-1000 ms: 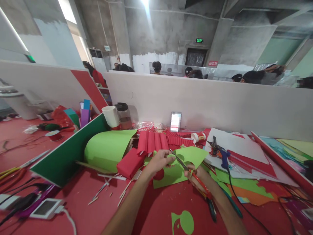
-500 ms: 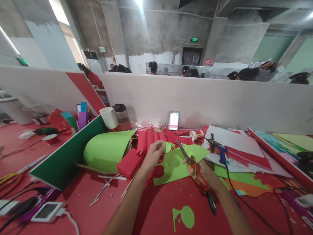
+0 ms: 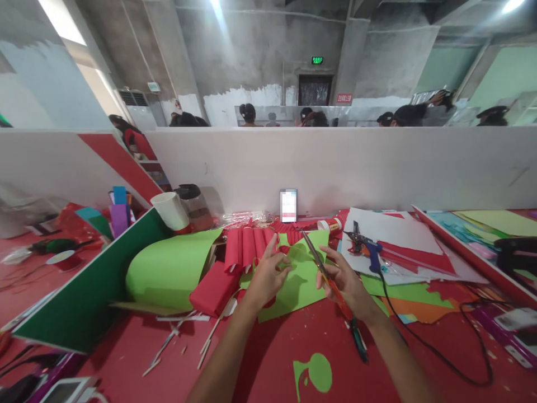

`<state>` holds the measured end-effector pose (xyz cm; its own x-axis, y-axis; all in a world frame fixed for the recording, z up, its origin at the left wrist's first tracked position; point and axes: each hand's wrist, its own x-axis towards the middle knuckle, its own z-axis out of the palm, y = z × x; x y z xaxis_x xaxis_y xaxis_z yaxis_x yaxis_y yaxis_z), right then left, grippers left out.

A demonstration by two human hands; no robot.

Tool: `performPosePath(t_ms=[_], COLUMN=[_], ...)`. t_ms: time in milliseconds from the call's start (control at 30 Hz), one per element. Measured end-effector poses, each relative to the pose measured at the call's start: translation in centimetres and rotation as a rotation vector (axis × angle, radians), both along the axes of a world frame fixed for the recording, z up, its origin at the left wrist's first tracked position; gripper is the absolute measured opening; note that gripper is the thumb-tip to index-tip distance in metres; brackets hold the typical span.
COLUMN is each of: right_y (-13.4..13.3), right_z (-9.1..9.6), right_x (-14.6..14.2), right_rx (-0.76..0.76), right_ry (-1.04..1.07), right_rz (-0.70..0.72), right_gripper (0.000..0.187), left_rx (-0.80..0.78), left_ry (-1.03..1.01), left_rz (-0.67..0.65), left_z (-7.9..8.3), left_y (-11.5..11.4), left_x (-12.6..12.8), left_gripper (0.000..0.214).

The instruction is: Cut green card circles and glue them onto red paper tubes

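Observation:
My left hand [image 3: 268, 275] hovers over the left part of a cut sheet of green paper [image 3: 300, 280]. Its fingers are apart, with nothing visible in them. My right hand [image 3: 346, 285] holds scissors [image 3: 315, 250] with orange-red handles, their blades nearly together and pointing up and left over the sheet. Below that hand, a dark green handle-like thing [image 3: 359, 341] lies in line with the scissors; whether it is separate I cannot tell. Closer to me on the red table lies a green round offcut [image 3: 321, 372] with a thin curved strip beside it.
Red paper-wrapped blocks [image 3: 216, 291] and a curved green sheet [image 3: 168, 268] stand at left, by a dark green board [image 3: 92, 285]. A blue glue gun [image 3: 371, 252] with a cord rests on papers at right. A phone [image 3: 288, 205] leans against the white partition [image 3: 356, 168].
My left hand held a small green round piece; now its fingers have spread and the piece no longer shows there. The scissors' blades appear closer together. My view has turned slightly right.

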<state>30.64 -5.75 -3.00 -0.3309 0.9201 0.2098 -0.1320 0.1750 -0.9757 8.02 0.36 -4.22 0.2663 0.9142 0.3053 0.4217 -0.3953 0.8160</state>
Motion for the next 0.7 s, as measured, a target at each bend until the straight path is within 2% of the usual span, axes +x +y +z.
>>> performPosePath(t_ms=[167, 300, 400, 467, 567, 633, 700], right_y=[0.1, 0.8, 1.5, 1.8, 1.9, 1.6, 1.3], right_z=[0.3, 0.1, -0.2, -0.3, 0.0, 0.3, 0.5], right_x=[0.0, 0.3, 0.8, 1.2, 2.1, 2.8, 3.5], right_rx=[0.054, 0.076, 0.059, 0.051, 0.083, 0.102, 0.096], right_ry=[0.017, -0.018, -0.118, -0.283, -0.725, -0.996, -1.173], right_rz=[-0.079, -0.251, -0.385, -0.486, -0.635, -0.636, -0.556], right_gripper=[0.071, 0.057, 0.054, 0.052, 0.044, 0.039, 0.036], left_rx=[0.216, 0.281, 0.289, 0.299, 0.326, 0.347, 0.366], left_ry=[0.226, 0.344, 0.367, 0.377, 0.391, 0.401, 0.425], left_rz=[0.001, 0.019, 0.078, 0.131, 0.194, 0.212, 0.226], left_z=[-1.5, -2.4, -2.4, -2.1, -1.2, -0.5, -0.1], left_y=[0.3, 0.8, 0.9, 0.8, 0.4, 0.2, 0.0], left_x=[0.5, 0.5, 0.3, 0.1, -0.3, -0.5, -0.7], left_gripper=[0.011, 0.02, 0.023, 0.024, 0.022, 0.02, 0.019])
